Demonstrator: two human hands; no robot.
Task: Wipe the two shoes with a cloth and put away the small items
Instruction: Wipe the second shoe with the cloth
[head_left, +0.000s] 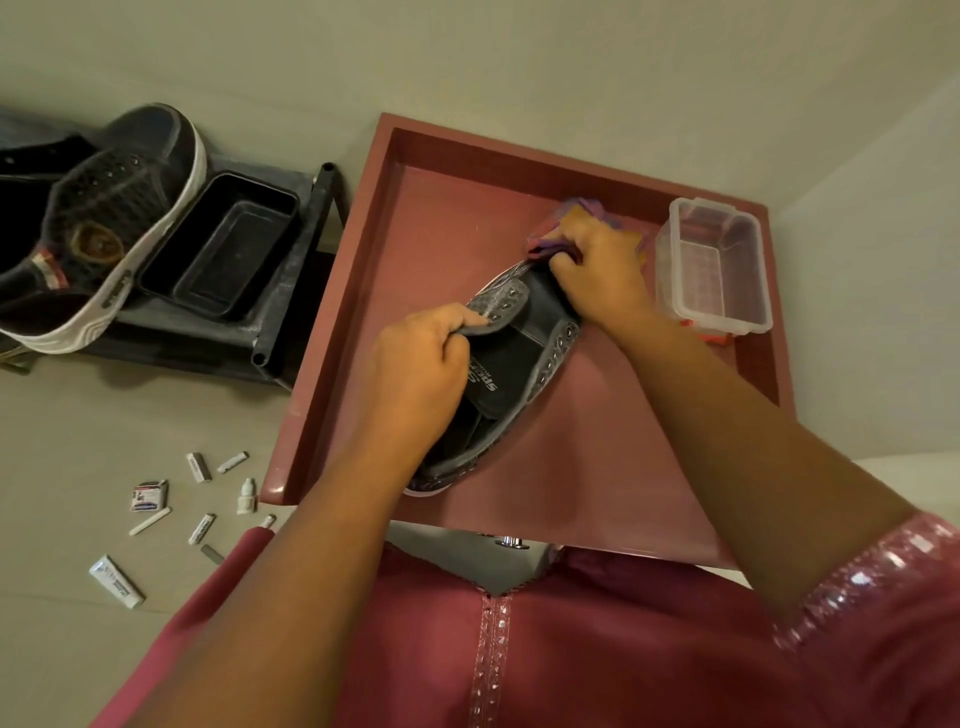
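A dark grey shoe (511, 374) lies in the pink tray (332, 322), toe pointing away from me. My left hand (415, 379) pinches the shoe's tongue and holds it back. My right hand (597, 270) grips a purple cloth (558, 236) bunched against the toe of that shoe. The second shoe (104, 223), dark with a white sole, rests on a black rack at the far left. Several small items (197, 499), tubes, a little bottle and a packet, lie scattered on the floor at the near left.
A clear plastic box (711, 270) with no lid stands in the tray's far right corner. A black rectangular tray (223, 244) sits on the black rack (291, 291) beside the second shoe. The floor is pale, and a wall rises on the right.
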